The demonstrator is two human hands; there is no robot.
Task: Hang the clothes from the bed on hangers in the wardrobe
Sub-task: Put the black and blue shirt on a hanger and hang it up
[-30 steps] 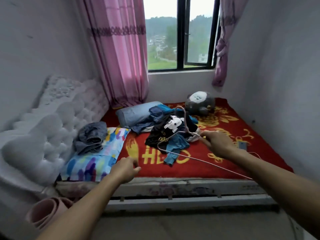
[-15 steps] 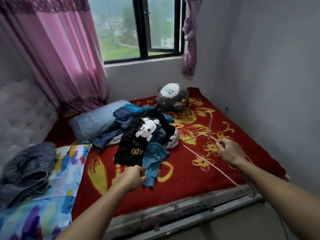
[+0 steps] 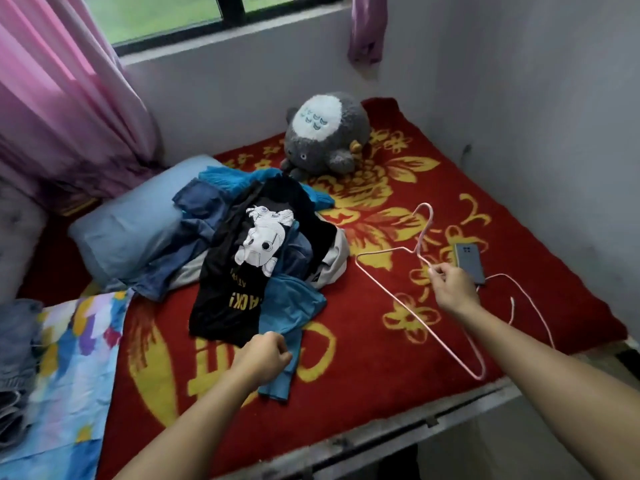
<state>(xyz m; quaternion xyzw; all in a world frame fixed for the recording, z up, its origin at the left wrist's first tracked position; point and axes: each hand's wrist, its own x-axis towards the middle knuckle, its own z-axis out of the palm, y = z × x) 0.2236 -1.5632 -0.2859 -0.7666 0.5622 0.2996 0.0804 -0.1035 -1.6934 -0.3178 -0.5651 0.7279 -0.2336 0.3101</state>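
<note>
A pile of clothes [image 3: 249, 244] lies mid-bed on the red blanket [image 3: 381, 348]: a black printed T-shirt [image 3: 242, 271] on top, blue garments under it, and a teal garment [image 3: 291, 303] trailing toward me. My left hand [image 3: 268, 355] sits with curled fingers on the near end of that teal garment and seems to pinch it. To the right, my right hand [image 3: 453, 289] pinches a thin pink wire hanger [image 3: 391, 299] by its shoulder, just below the hook, low over the blanket. The wardrobe is out of view.
A grey plush toy [image 3: 327, 133] sits by the back wall. A phone [image 3: 469, 263] with a white cable [image 3: 512, 306] lies beside my right hand. A blue pillow [image 3: 128, 226], a colourful pillow [image 3: 69, 358] and folded jeans [image 3: 14, 358] are at left. The wall runs close on the right.
The view has moved closer and lower over the bed. My left hand went forward onto the teal garment. My right hand carried the hanger from over the pile to the right.
</note>
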